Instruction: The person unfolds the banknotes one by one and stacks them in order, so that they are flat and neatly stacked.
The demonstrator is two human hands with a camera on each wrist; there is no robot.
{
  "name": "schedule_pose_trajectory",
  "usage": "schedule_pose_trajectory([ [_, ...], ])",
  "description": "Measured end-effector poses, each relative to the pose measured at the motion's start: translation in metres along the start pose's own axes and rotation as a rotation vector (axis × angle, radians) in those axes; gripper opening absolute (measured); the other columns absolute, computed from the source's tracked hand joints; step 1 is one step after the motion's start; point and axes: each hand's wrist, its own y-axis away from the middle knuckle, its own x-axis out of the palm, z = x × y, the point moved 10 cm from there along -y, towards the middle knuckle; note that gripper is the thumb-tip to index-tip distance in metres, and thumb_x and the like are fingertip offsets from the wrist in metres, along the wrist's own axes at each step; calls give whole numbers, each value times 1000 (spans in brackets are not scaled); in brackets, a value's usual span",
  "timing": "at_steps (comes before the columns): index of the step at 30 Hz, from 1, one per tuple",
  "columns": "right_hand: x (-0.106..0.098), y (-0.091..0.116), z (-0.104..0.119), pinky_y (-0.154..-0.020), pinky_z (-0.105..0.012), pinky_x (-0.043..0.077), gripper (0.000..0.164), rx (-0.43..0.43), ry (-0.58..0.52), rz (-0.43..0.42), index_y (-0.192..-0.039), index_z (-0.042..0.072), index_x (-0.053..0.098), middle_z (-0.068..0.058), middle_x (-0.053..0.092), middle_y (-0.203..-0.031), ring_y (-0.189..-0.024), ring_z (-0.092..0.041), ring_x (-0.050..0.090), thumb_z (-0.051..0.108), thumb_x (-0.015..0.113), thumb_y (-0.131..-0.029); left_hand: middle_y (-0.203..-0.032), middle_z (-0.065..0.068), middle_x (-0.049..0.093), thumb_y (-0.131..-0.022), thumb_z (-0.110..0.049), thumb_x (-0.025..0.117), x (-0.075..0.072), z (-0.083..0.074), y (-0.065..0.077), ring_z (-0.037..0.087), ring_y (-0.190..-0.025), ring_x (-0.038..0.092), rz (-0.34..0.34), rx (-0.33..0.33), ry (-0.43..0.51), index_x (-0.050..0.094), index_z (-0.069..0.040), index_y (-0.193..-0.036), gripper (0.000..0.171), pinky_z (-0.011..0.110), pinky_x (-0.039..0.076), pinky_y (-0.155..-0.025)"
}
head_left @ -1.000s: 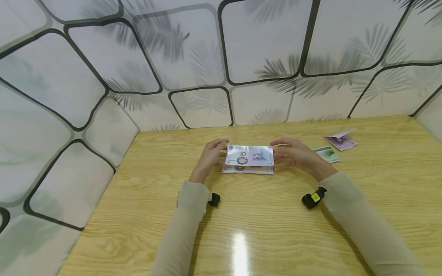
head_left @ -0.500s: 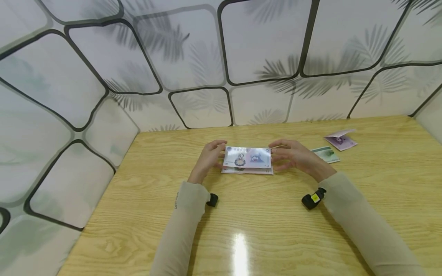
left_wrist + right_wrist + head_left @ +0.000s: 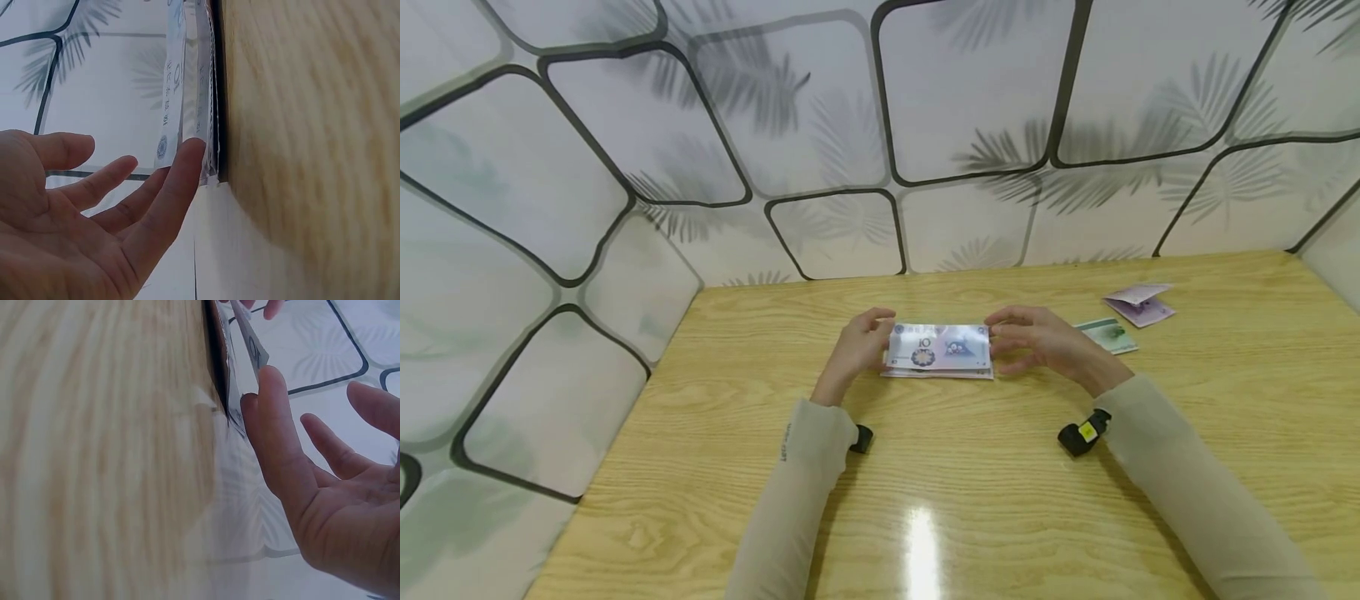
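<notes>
A bluish-purple play banknote (image 3: 938,347) printed with a 10 lies above a stack of notes (image 3: 936,374), whose near edge shows below it. At the left end of the notes is my left hand (image 3: 859,346). The left wrist view shows its fingers (image 3: 164,203) fairly straight, a fingertip at the notes' end and the thumb apart. My right hand (image 3: 1043,340) is at the opposite end. In the right wrist view its fingers (image 3: 279,434) extend to the end of the notes, with the thumb away from them. Neither hand pinches a note.
Right of the right hand lies a green note (image 3: 1111,336), partly hidden by that hand. Behind it is a folded purple note (image 3: 1141,305) with one flap raised. The wooden table (image 3: 760,467) meets a patterned wall (image 3: 827,233) at the back.
The top banknote has come down and toward me, now covering more of the stack. Both hands stay at its ends, moving slightly toward me with it.
</notes>
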Motion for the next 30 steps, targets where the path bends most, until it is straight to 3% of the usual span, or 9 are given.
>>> schedule_pose_trajectory([
  [20, 7, -2, 9, -86, -44, 59, 50, -21, 151, 36, -144, -14, 36, -34, 48, -137, -118, -44, 58, 20, 48, -109, -136, 19, 57, -108, -23, 49, -11, 3, 0, 33, -115, 62, -15, -22, 43, 54, -5, -144, 41, 36, 62, -70],
  [30, -1, 4, 10, -82, -40, 60, 50, 43, 225, -26, -142, -14, 39, -35, 46, -140, -108, -36, 64, 20, 51, -107, -137, 20, 56, -109, -24, 48, -14, -1, 1, 35, -118, 61, -19, -11, 49, 54, -4, -144, 41, 41, 61, -78],
])
